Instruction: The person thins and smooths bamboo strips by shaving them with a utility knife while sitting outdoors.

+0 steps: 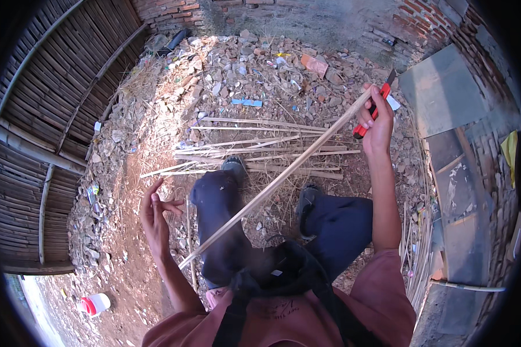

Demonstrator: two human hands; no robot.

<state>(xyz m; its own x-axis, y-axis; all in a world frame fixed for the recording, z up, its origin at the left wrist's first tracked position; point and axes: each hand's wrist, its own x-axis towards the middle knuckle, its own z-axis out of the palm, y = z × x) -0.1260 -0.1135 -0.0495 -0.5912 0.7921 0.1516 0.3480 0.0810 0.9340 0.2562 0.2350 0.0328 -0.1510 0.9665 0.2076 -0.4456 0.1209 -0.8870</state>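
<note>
We have a long pale strip (283, 174) slanting across the lap, its upper end at our right hand (380, 128). From that grip its long axis runs away midway between 7 and 8 o'clock, over the left trouser leg (213, 217), and its far end drops to just beside our left forearm (175, 277). The right hand is at the top end itself; the left hand (155, 218) is nearer the low end, which lies toward 5 o'clock from its palm. The strip and the left fingers are apart.

Our right forearm rises from 6 o'clock almost straight to 12, and the hand curls around 2 things together: the strip's end, at the thumb and fingertips, and a red utility knife (385, 91). The knife's blade (392, 76) points to 1 o'clock, so it stands at a wide angle to the strip. We cannot tell whether the strip touches the knife inside the fingers.

Our left forearm leans toward 11 o'clock; its hand is empty, fingers spread and loosely bent, some of them reaching to 3 o'clock. Beyond the knees, toward 12 o'clock, more strips (295, 170) lie on the rubble (255, 66), mostly along a line from 9 to 3 o'clock.
</note>
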